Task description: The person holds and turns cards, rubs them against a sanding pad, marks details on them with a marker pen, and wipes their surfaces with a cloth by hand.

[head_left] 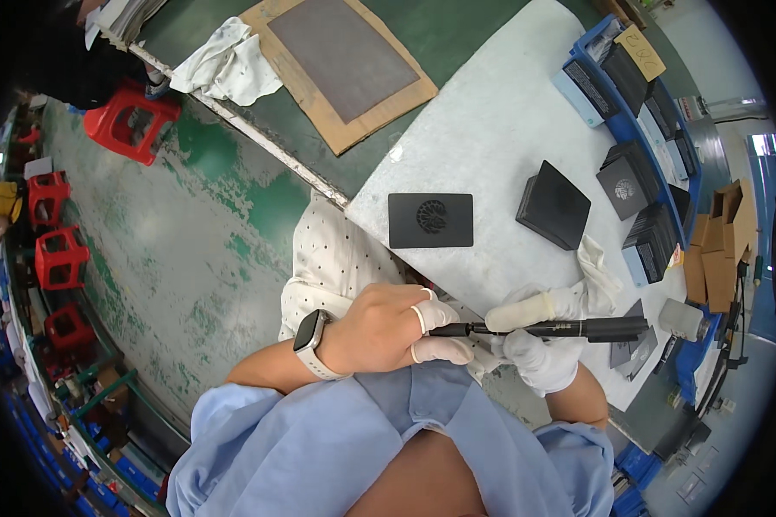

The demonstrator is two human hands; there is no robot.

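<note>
"So, what's hard to make out around the hands?"

"Mostly the left end of the slim black marker pen [612, 329]. It runs in between the fingertips of the left grip [384, 327], a bare hand with pale finger covers. A stretch of the barrel is hidden behind a covered finger of the white-gloved right grip [545, 362], and some of that hand's other fingers can't be seen."

"Are both holding it?"

"Yes. The left grip pinches its left end; the right grip is closed around the middle, and the thicker end sticks out to the right."

"And the edges?"

"The near edge of the white-covered tabletop [474, 138] slants down behind the right grip. The left grip is off that edge, next to a white cloth with dark dots [332, 258]."

"Any open room?"

"Beyond the grips, bare white surface lies between a flat black rectangular panel with a round tree emblem [405, 231] and a stack of plain black panels [556, 205]. Farther right of the right grip, a long blue plastic tray [588, 41] closes off that side."
</note>
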